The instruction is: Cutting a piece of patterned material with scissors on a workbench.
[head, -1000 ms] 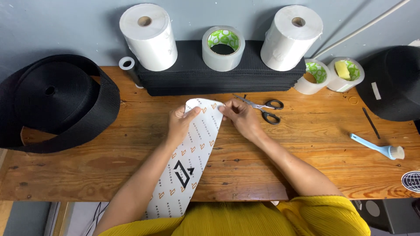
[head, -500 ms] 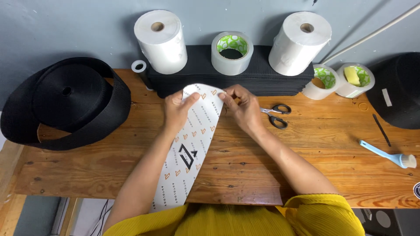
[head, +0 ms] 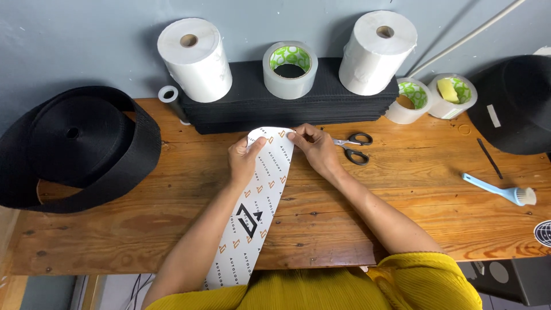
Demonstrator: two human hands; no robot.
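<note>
A long white printed strip (head: 259,201) with small orange marks and a black emblem lies across the wooden table (head: 402,212), running from its rounded far end down past the front edge. My left hand (head: 243,159) pinches the strip's left edge near the rounded end. My right hand (head: 314,148) pinches the right edge opposite it. Black-handled scissors (head: 351,148) lie just right of my right hand.
A big roll of black webbing (head: 74,143) fills the left. A black block (head: 287,103) at the back carries two white paper rolls (head: 196,57) (head: 376,51) and a tape roll (head: 290,69). Two tape rolls (head: 427,100), a blue brush (head: 499,190) and another black roll (head: 516,103) sit right.
The view has shifted slightly. Both hands stay at the strip's rounded end, gripping its two edges; the strip has barely moved.
</note>
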